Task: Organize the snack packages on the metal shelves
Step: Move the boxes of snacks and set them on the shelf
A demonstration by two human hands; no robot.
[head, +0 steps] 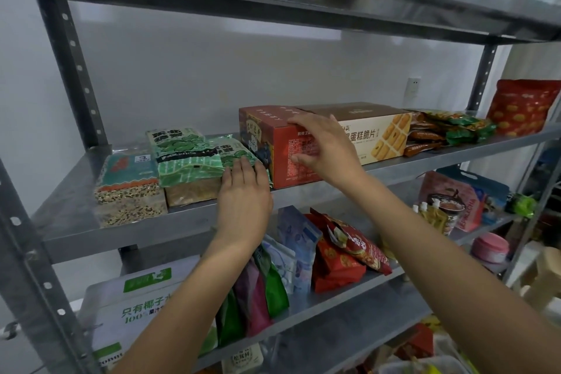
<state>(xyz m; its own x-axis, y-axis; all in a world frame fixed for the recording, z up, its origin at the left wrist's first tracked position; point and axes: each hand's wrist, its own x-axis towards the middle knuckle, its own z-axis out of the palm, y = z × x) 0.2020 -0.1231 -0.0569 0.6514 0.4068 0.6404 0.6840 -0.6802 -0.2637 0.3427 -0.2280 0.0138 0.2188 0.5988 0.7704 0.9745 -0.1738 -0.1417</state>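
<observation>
Snack packages lined along middle shelf; red box gripped at end by right hand, thumb on front; green packs pressed by flat left hand; slide box flush, brace packs

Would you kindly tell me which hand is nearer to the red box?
Right. The right hand grips the red box, fingers over its top edge and thumb on its front. The left hand rests flat on the green package just beside the box's left end.
</observation>
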